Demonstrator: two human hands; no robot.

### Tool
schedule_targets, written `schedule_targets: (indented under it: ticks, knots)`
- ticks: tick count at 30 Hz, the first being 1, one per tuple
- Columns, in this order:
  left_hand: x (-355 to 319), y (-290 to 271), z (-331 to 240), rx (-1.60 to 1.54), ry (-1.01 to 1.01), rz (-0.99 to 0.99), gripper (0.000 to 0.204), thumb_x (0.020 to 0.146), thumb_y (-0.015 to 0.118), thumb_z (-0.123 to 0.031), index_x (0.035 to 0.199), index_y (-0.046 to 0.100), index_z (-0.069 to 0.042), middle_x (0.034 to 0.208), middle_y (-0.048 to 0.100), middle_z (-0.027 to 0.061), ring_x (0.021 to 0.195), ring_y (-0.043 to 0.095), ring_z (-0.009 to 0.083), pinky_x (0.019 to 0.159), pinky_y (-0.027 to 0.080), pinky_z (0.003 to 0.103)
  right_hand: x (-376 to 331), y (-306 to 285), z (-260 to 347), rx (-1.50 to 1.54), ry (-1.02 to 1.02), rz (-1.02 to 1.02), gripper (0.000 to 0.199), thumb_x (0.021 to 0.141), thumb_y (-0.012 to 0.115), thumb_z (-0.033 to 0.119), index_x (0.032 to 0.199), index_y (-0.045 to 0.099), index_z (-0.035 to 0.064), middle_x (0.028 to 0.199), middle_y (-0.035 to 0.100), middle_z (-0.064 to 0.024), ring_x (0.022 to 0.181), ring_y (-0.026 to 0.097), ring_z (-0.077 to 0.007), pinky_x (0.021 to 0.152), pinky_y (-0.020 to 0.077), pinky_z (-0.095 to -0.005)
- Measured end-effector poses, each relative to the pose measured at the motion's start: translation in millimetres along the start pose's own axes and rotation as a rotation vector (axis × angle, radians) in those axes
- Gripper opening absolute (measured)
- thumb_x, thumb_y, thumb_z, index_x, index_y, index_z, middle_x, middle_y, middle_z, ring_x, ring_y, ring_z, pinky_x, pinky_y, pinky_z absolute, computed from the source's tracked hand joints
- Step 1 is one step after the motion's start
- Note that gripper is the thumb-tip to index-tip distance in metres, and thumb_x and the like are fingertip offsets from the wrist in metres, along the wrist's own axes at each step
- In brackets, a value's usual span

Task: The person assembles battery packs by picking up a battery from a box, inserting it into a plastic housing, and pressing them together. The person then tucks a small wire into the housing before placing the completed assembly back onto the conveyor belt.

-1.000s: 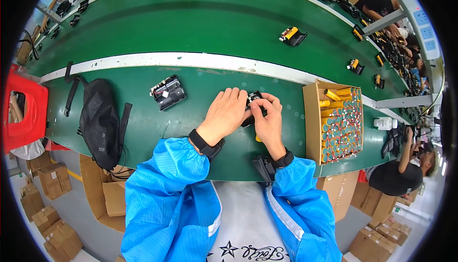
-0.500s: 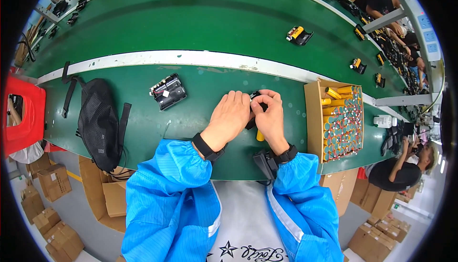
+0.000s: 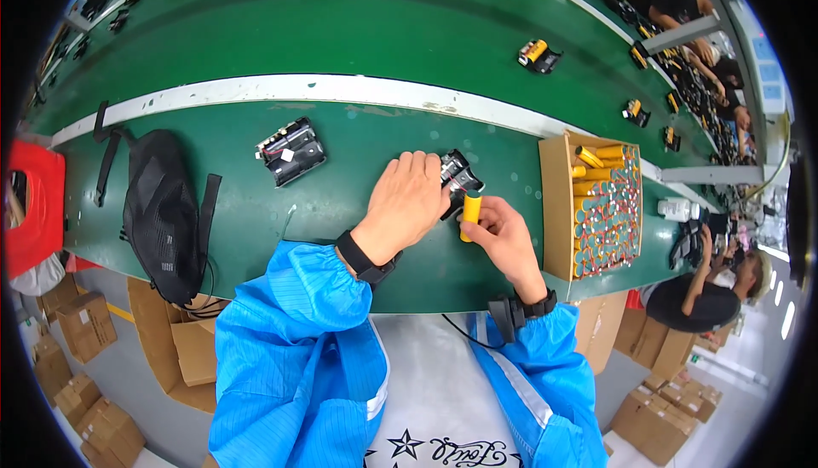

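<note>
Overhead, the green workbench (image 3: 341,238) filled most of the view, with a white rail (image 3: 281,89) running along its far edge and a green conveyor belt (image 3: 341,17) beyond that. Small black and yellow assemblies (image 3: 538,54) sat spaced along the belt. A black bag (image 3: 158,212) lay on the bench to the person's left, straps trailing. To the right stood an open cardboard box (image 3: 552,204) packed with yellow cylindrical cells, most on end, a few lying loose on top.

Between bag and hands, a black battery holder (image 3: 290,152) lay flat, well apart from both, its long axis slanting up to the right.

Both arms wore blue sleeves. Left hand (image 3: 409,200) was palm-down, fingers curled over a second black holder (image 3: 457,176), pressing it to the bench; the holder showed only past the fingertips, long axis slanting from upper left to lower right. Right hand (image 3: 503,234) was closed around the lower part of a yellow cell (image 3: 469,215), thumb and fingers clamped on it. The cell stood with its long axis nearly straight up the picture, upper end pointing away from the person and meeting the holder's near edge. Whether it was seated in a slot could not be told.

A dark wristband sat on each wrist.
</note>
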State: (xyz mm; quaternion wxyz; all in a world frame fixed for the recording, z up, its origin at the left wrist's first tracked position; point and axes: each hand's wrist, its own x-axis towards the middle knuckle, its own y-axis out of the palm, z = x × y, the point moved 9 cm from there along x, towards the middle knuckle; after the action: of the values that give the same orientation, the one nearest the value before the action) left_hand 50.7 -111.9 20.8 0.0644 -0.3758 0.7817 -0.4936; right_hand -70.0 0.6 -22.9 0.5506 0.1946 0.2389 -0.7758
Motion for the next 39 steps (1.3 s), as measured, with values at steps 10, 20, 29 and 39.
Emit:
schedule_targets:
  ticks: [10,20,29,39]
  knots:
    - [-4.7,6.9,-5.5,0.008,-0.063,0.025,0.033,0.084,0.068,-0.022,0.101,0.054,0.002,0.091,0.058,0.0141,0.087,0.056,0.0293,0.076,0.047,0.039,-18.1,-11.1,77.7,-1.001,-0.692,-0.516,0.030,0.077,0.074,-0.002,0.107,0.072,0.0043,0.109,0.064,-0.0085,0.102,0.060,-0.0230,0.084,0.0513,-0.0340]
    - [-4.0,10.6,-4.5,0.054,-0.118,-0.002,0.031,0.084,0.069,-0.021,0.100,0.055,0.001,0.089,0.058,0.0127,0.086,0.057,0.0276,0.075,0.047,0.038,-14.2,-11.0,66.3,-0.577,-0.636,-0.437,0.032,0.077,0.078,0.003,0.109,0.073,0.0027,0.138,0.056,-0.0206,0.121,0.060,-0.0328,0.100,0.0487,-0.0389]
    - [-8.6,15.3,1.5,0.010,-0.180,0.012,0.035,0.082,0.070,-0.015,0.106,0.055,0.005,0.093,0.057,0.0145,0.088,0.057,0.0302,0.077,0.048,0.038,-10.2,22.5,77.2,-0.503,-0.769,-0.294,0.032,0.077,0.080,0.006,0.108,0.074,0.0038,0.142,0.052,-0.0242,0.118,0.061,-0.0349,0.097,0.0507,-0.0385]
    - [-29.0,-10.4,10.6,-0.374,-0.177,0.065,0.045,0.083,0.067,0.001,0.126,0.056,-0.003,0.110,0.058,0.0166,0.091,0.062,0.0378,0.075,0.054,0.045,-2.4,42.1,83.8,-0.818,-0.771,-0.265,0.036,0.073,0.079,0.006,0.108,0.073,0.0059,0.145,0.044,-0.0279,0.125,0.048,-0.0462,0.099,0.0475,-0.0451]
